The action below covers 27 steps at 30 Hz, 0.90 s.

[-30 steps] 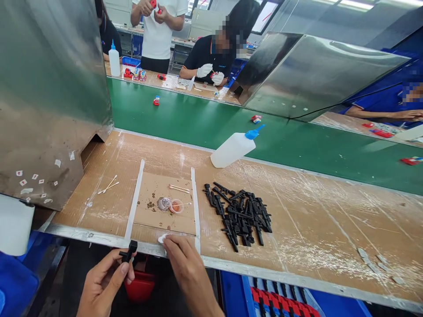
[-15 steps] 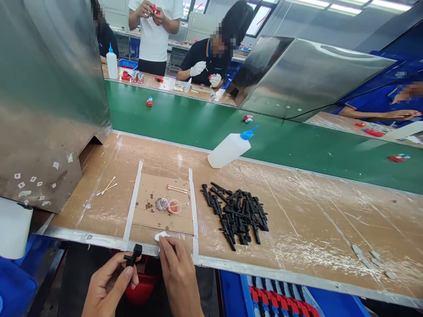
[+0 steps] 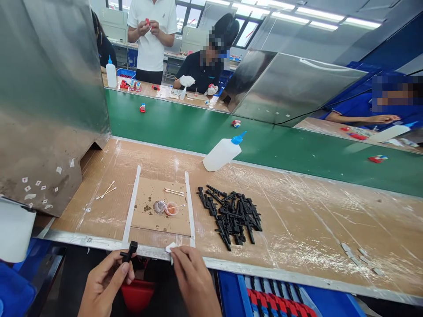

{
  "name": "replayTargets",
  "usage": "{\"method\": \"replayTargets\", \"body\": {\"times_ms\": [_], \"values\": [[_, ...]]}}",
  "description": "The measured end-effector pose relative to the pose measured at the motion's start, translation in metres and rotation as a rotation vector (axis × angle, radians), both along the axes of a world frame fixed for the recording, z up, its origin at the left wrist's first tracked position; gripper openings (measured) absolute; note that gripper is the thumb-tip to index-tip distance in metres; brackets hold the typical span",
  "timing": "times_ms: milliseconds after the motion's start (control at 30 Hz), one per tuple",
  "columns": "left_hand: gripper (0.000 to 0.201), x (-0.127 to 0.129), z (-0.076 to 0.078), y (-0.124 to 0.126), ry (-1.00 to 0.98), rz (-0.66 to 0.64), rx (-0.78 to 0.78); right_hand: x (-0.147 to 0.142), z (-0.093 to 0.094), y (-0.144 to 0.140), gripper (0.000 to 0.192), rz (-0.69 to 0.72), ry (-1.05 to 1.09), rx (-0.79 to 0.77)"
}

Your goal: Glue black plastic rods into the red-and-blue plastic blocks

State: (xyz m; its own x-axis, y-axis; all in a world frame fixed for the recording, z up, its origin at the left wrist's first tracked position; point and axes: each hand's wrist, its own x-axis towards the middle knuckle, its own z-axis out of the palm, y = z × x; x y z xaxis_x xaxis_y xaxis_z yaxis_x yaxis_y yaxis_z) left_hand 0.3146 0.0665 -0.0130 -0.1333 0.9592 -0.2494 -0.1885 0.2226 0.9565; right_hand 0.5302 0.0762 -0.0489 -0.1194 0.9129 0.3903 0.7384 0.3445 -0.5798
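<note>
Between the thumb and fingers of my left hand [image 3: 107, 281] is a small black plastic part [image 3: 131, 251], its block-like end pointing up. My right hand [image 3: 194, 279], just to the right at the table's front edge, pinches a small white wad [image 3: 171, 247] that looks like tissue or cloth. Beyond the hands lies a cardboard sheet [image 3: 145, 222] with brown spots. On it are a small open pot of orange-brown stuff [image 3: 171, 208], a clear lid-like disc [image 3: 160, 207] and cotton swabs [image 3: 174, 192]. A heap of similar black parts [image 3: 236, 213] lies to the right.
A white bottle with a blue nozzle [image 3: 222, 154] leans near the green belt [image 3: 185, 121], which carries small red toys. Crossed swabs [image 3: 106, 191] lie at left by a metal panel [image 3: 49, 110]. Below the edge sits a blue bin [image 3: 233, 295] with red-and-black parts. Co-workers are across the belt.
My right hand has moved right, away from the left hand, with the white wad still pinched. My left hand keeps the black part at nearly the same place. The view has shifted slightly.
</note>
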Motion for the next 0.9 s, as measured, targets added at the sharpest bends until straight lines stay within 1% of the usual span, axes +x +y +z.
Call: {"method": "replayTargets", "body": {"times_ms": [67, 100, 167, 233, 300, 433, 500, 567, 600, 633, 667, 733, 767, 800, 833, 867, 900], "values": [[0.027, -0.006, -0.002, 0.001, 0.031, 0.029, 0.003, 0.028, 0.008, 0.005, 0.021, -0.052, 0.129, -0.046], [0.027, -0.008, -0.002, 0.002, 0.049, 0.040, 0.005, 0.041, 0.013, 0.012, 0.021, -0.105, 0.197, -0.086], [0.027, -0.012, -0.004, 0.003, 0.075, 0.053, 0.008, 0.063, 0.024, 0.034, 0.027, -0.239, 0.322, -0.153], [0.027, -0.014, -0.004, 0.005, 0.081, 0.052, 0.011, 0.073, 0.034, 0.066, 0.035, -0.330, 0.425, -0.164], [0.026, -0.014, -0.004, 0.007, 0.088, 0.038, 0.026, 0.072, 0.042, 0.102, 0.040, -0.326, 0.463, -0.132], [0.027, -0.014, -0.003, 0.009, 0.124, 0.022, 0.068, 0.054, 0.051, 0.171, 0.041, -0.216, 0.449, -0.078], [0.028, -0.014, -0.004, 0.008, 0.123, 0.041, 0.066, 0.046, 0.057, 0.196, 0.040, -0.184, 0.432, -0.038], [0.028, -0.014, -0.005, 0.006, 0.118, 0.060, 0.050, 0.041, 0.068, 0.206, 0.039, -0.182, 0.420, 0.002], [0.028, -0.014, -0.006, 0.005, 0.123, 0.061, 0.043, 0.039, 0.074, 0.203, 0.038, -0.188, 0.420, 0.021], [0.028, -0.015, -0.006, 0.004, 0.131, 0.058, 0.039, 0.038, 0.080, 0.194, 0.036, -0.201, 0.426, 0.039], [0.028, -0.016, -0.006, 0.003, 0.141, 0.055, 0.037, 0.037, 0.085, 0.179, 0.033, -0.206, 0.422, 0.064], [0.027, -0.017, -0.005, 0.001, 0.161, 0.057, 0.035, 0.033, 0.087, 0.137, 0.021, -0.187, 0.392, 0.117], [0.027, -0.018, -0.004, 0.000, 0.167, 0.063, 0.032, 0.030, 0.084, 0.112, 0.013, -0.094, 0.292, 0.162], [0.026, -0.017, -0.004, 0.000, 0.171, 0.066, 0.029, 0.025, 0.077, 0.088, 0.014, 0.037, 0.199, 0.186], [0.026, -0.016, -0.003, 0.001, 0.176, 0.063, 0.028, 0.020, 0.067, 0.066, 0.021, 0.134, 0.123, 0.190], [0.027, -0.014, -0.002, 0.002, 0.181, 0.051, 0.031, 0.015, 0.055, 0.047, 0.026, 0.198, 0.056, 0.146], [0.027, -0.011, -0.001, 0.003, 0.183, 0.030, 0.038, 0.009, 0.042, 0.033, 0.027, 0.250, -0.016, 0.081]]}}
